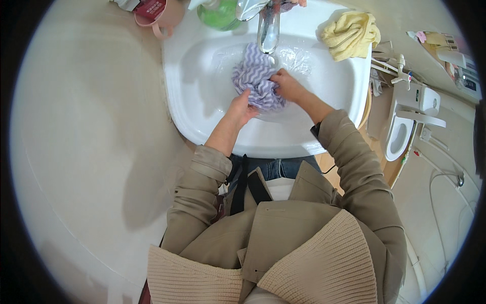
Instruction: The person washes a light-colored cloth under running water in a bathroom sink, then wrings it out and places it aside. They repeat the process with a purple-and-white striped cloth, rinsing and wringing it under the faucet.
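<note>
A bunched cloth [256,78] with a purple and white zigzag pattern lies in the white washbasin [197,110], under the chrome faucet [269,36]. Water ripples in the bowl to the right of the spout. At the cloth's lower left edge, my left hand [242,108] grips it, thumb on top. My right hand [286,85] pinches the cloth from the right, its fingertips partly hidden in the folds. The back end of the cloth trails toward the drain.
On the basin's back right rim sits a folded yellow towel [351,36]. A green soap bottle [219,17] and a pink cup [163,19] stand at the back left. A wall rises on the left; a toilet [400,133] is farther right.
</note>
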`<state>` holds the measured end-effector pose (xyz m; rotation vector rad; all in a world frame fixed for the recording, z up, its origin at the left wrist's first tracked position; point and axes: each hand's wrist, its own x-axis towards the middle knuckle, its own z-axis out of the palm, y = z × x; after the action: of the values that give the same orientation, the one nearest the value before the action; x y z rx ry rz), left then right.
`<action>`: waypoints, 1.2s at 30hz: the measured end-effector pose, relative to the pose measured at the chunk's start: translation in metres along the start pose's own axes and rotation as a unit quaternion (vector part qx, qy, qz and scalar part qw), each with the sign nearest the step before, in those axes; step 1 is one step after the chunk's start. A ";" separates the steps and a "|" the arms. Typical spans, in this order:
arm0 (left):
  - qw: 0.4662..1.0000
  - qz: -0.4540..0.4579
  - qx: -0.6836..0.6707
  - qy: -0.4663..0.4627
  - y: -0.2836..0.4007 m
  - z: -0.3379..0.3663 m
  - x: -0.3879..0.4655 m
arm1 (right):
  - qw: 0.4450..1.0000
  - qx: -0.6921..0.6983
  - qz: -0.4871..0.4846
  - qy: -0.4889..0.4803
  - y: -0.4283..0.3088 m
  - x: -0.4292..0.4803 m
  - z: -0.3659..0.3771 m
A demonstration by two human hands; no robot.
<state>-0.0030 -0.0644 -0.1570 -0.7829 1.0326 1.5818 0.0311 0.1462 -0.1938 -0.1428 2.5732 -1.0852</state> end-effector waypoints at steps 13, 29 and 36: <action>0.986 0.004 -0.155 -0.057 0.009 0.025 -0.008 | 0.950 0.262 0.144 0.089 -0.130 -0.006 -0.002; 0.944 0.052 -0.235 -0.228 0.036 0.079 -0.063 | 0.950 0.034 0.134 0.280 -0.191 -0.017 -0.070; 0.950 0.051 -0.189 -0.243 0.032 0.096 -0.076 | 0.944 0.067 0.075 0.315 -0.174 -0.023 -0.071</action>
<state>-0.0133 -0.0112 -0.0428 -0.5479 0.4221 1.9662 0.0207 0.0769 -0.0181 0.5090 2.9636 -1.4173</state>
